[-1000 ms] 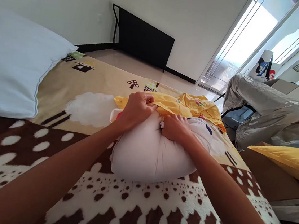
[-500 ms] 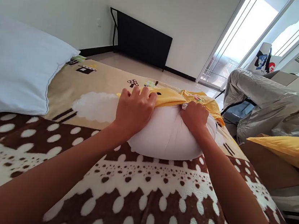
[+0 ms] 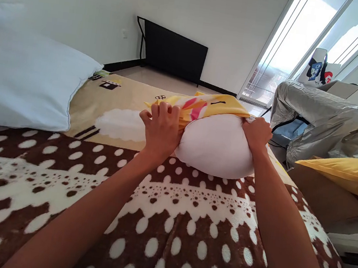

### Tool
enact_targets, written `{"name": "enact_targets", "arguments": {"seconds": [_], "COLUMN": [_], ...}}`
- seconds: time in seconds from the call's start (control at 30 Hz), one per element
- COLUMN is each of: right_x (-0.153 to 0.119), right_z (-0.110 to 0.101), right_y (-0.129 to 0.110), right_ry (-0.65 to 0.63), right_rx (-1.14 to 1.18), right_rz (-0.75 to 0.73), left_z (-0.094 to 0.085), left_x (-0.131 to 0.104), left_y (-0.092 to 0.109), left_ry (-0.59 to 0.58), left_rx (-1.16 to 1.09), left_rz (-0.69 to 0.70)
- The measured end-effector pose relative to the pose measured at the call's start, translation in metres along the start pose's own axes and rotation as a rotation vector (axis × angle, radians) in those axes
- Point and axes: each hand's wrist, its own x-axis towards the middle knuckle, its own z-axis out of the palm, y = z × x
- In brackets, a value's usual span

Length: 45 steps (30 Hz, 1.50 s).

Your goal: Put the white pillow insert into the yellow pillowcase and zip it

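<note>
A plump white pillow (image 3: 217, 145) lies on the bed, with a yellow cloth cover (image 3: 213, 105) along its far side. The cover shows pink and white print and a dark line. At the pillow's left end, my left hand (image 3: 163, 127) is closed on the yellow cover, fingers curled. My right hand (image 3: 257, 134) grips the pillow's far right corner, where a bit of white fabric shows beside the fingers; the fingertips are hidden. Beneath lies a brown and white spotted blanket (image 3: 151, 250), and past it a beige printed sheet (image 3: 128, 97).
Another white pillow (image 3: 29, 81) rests at the left. At the right are a yellow pillow (image 3: 340, 173) on a brown box and furniture wrapped in grey plastic (image 3: 319, 110). A black panel (image 3: 176, 51) leans by the wall, near a glass door (image 3: 284, 47).
My right hand has moved right and a little up, and the hands are farther apart. The yellow cover now rises higher, showing its pink print. The white pillow has shifted right.
</note>
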Motion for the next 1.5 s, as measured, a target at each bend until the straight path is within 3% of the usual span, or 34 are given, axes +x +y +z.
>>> {"name": "enact_targets", "arguments": {"seconds": [0.1,0.2,0.3,0.37,0.4,0.47,0.57,0.63,0.8,0.97,1.1,1.27,1.33,1.5], "right_x": [-0.002,-0.011,-0.025,-0.037,-0.044,-0.058,-0.08,-0.092,-0.107,-0.097,-0.07,-0.036,-0.029,-0.02], "right_z": [-0.003,-0.002,0.002,0.003,0.001,-0.005,-0.019,-0.027,-0.026,-0.019,-0.017,-0.004,-0.001,0.002], "right_y": [0.023,0.047,0.071,0.085,0.09,0.093,0.081,0.064,0.026,0.007,-0.004,-0.002,0.005,0.03], "right_ry": [0.05,0.134,0.488,0.747,0.799,0.723,0.448,0.371,0.385,0.175,0.084,0.125,0.164,0.265], "right_rx": [0.153,0.251,0.242,0.218,0.211,0.189,0.065,-0.043,-0.095,-0.114,-0.143,-0.173,-0.171,-0.124], "right_rz": [0.277,0.352,0.273,0.135,0.037,-0.205,-0.493,-0.52,-0.513,-0.633,-0.61,-0.448,-0.402,-0.281], "left_z": [0.016,0.037,0.053,0.058,0.06,0.061,0.06,0.057,0.047,0.039,0.04,0.05,0.054,0.066], "left_x": [-0.001,0.003,0.007,0.009,0.011,0.014,0.019,0.022,0.037,0.048,0.039,0.025,0.025,0.031], "left_y": [0.023,0.052,0.077,0.086,0.089,0.091,0.089,0.088,0.084,0.076,0.077,0.084,0.086,0.073], "left_ry": [0.08,0.138,0.226,0.266,0.274,0.273,0.241,0.214,0.068,0.017,0.065,0.096,0.146,0.161], "left_rx": [-0.186,-0.461,-0.599,-0.579,-0.559,-0.534,-0.538,-0.533,-0.557,-0.522,-0.409,-0.174,-0.116,-0.069], "left_rz": [-0.033,-0.098,-0.102,-0.044,-0.01,0.056,0.118,0.128,0.194,0.134,0.16,0.462,0.514,0.351]}}
